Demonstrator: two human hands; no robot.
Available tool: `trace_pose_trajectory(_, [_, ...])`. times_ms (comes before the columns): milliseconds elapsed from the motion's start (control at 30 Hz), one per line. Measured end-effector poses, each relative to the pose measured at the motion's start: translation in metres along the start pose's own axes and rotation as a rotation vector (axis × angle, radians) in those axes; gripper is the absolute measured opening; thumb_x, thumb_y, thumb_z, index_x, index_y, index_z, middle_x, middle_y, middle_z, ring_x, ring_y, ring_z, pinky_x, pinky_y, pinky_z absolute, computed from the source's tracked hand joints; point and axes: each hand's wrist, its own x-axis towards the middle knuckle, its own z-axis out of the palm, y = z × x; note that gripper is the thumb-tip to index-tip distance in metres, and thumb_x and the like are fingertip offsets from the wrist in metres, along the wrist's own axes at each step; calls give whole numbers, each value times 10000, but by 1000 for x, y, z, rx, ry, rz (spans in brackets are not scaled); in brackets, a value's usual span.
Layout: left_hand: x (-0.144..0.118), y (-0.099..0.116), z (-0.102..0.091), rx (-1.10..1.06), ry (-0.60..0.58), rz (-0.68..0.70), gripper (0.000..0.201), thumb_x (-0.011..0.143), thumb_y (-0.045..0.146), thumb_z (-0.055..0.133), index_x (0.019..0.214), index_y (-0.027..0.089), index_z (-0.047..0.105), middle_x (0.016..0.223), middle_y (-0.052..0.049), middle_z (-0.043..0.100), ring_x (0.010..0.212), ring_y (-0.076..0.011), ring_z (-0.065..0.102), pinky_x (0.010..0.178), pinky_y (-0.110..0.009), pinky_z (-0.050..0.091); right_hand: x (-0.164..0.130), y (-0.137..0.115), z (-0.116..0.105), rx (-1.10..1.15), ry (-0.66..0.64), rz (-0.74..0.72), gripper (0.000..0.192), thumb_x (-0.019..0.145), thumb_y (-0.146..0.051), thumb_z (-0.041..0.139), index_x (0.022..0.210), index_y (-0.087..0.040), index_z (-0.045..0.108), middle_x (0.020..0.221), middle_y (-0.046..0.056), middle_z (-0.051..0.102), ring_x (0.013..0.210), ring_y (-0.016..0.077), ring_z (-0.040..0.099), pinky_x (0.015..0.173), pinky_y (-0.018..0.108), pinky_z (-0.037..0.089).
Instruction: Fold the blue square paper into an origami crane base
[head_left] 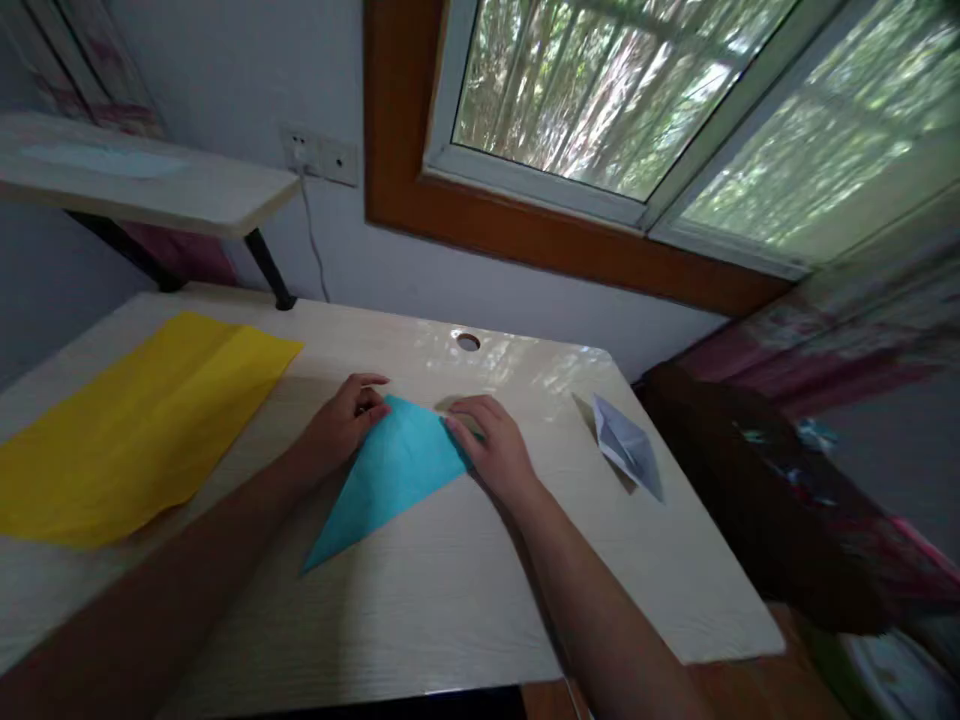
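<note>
A turquoise sheet of folded paper (397,465) lies on the desk between my two hands, shaped roughly like a triangle with a long point toward the lower left. My left hand (349,420) has its thumb and curled fingers closed at the paper's upper left corner. At the upper right edge, my right hand (491,440) grips the paper, thumb on top and fingers bent over the far side. The fingertips beneath the paper are partly hidden.
A yellow sheet (150,430) lies on the left of the pale wooden desk (450,600). On the right stands a folded grey-white paper boat (628,447). A raised shelf (217,200) is at the back left, and a round cable hole (468,342) pierces the desk's far side.
</note>
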Motion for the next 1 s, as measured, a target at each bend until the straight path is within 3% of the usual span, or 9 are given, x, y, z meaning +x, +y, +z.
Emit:
trace_pose_trajectory(200, [-5,5,2,42,41,-56,379,844,502,682,1072,213,593,939,-27,719,904,-215,689,800,-323,522,-7,-9,6,65,-101,59,218,978,-390,586,1113,-236,660,1067,60,736,965,202,688,876,319,516])
trace_pose_trajectory(433, [-9,13,4,74,102,-51,378,839,540,689,1016,206,676,932,-39,753,883,-226,706,829,-341,543,-7,-15,3,161,-128,175,240,997,-410,524,933,-209,638,807,16,680,724,158,629,666,259,459])
trace_pose_trajectory(567, [-10,13,5,43,110,-49,391,830,544,704,1027,207,695,930,-41,761,874,-223,708,809,-329,554,-7,-16,3,226,-156,210,253,958,-448,582,938,-209,662,783,0,672,695,146,606,635,244,440])
trace_pose_trajectory(733, [-11,14,5,26,71,-50,416,838,555,692,1062,205,712,959,-48,770,889,-227,713,823,-332,561,-7,-13,5,236,-173,244,257,901,-462,661,870,-207,670,749,-14,662,657,137,583,616,241,423])
trace_pose_trajectory(867, [-10,13,4,36,34,-46,455,852,553,674,1154,215,709,1054,-60,765,994,-245,705,890,-344,547,-6,-10,6,200,-108,269,239,887,-446,675,867,-208,670,756,-13,670,675,148,591,636,251,420])
trace_pose_trajectory(1000, [-8,9,1,53,-135,-113,652,809,530,722,1374,234,585,1107,-58,760,985,-262,717,849,-350,555,-6,-5,4,143,14,340,253,882,-459,669,868,-206,678,765,-4,676,689,163,594,641,263,417])
